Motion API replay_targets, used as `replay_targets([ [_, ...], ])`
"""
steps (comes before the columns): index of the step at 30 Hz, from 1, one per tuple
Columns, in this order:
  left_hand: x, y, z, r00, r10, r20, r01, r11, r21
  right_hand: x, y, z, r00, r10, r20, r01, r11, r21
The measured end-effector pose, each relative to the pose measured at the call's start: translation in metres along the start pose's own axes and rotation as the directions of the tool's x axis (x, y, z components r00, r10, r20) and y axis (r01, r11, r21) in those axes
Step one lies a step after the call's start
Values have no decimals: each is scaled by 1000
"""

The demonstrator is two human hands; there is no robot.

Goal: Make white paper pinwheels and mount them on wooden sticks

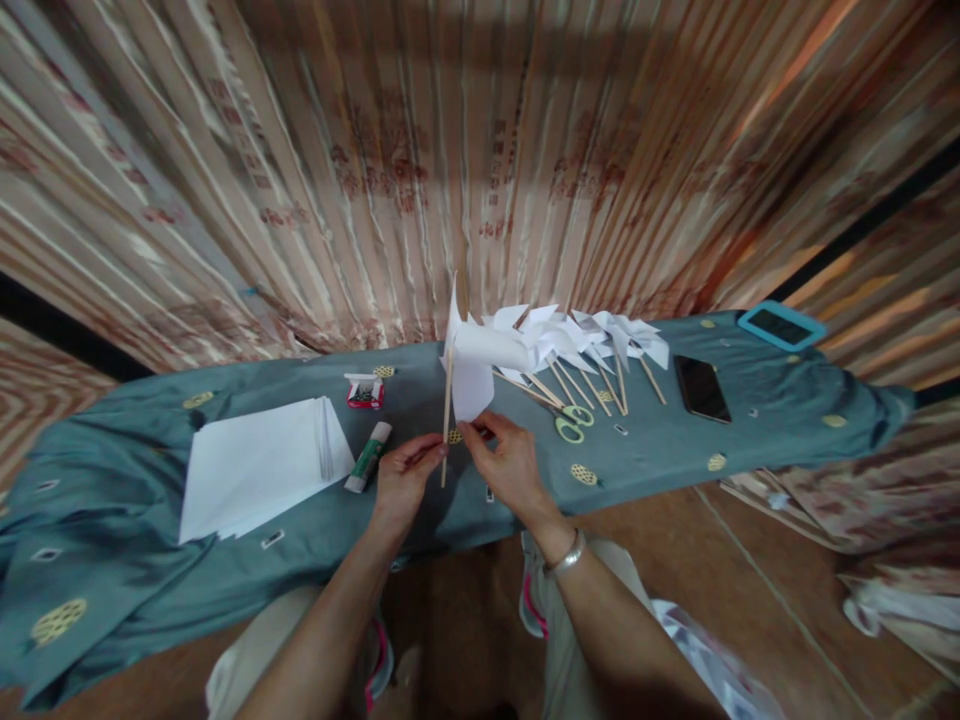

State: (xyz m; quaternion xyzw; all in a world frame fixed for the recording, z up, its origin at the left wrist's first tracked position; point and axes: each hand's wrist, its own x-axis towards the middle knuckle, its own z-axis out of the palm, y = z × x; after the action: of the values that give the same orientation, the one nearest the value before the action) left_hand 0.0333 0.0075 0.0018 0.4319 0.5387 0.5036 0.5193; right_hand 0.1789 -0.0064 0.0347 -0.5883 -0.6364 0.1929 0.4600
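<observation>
A white paper pinwheel on a thin wooden stick stands upright in front of me. My left hand is closed round the lower part of the stick, whose end pokes out below the fingers. My right hand pinches the lower tip of one paper blade, with thumb and fingers together. Just left of my left hand lies a green glue stick with a white cap. Scissors with pale green handles lie to the right of my right hand.
Several finished white pinwheels on sticks lie along the back of the cloth-covered table. A stack of white paper is at left, near a small red box. A black phone and a blue-framed device lie at right.
</observation>
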Motion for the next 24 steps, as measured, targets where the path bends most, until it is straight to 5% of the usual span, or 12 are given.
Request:
replay_targets([
  [12, -6, 5, 1, 995, -95, 37, 99, 987, -123, 12, 19, 7, 993, 30, 110, -12, 986, -164],
  [18, -3, 7, -3, 997, -74, 7, 74, 990, -120, 8, 11, -17, 997, 33, -76, -24, 993, 112],
  [24, -2, 4, -3, 998, -63, -32, 60, 994, -87, -5, -2, -29, 989, 43, -138, -1, 958, 288],
])
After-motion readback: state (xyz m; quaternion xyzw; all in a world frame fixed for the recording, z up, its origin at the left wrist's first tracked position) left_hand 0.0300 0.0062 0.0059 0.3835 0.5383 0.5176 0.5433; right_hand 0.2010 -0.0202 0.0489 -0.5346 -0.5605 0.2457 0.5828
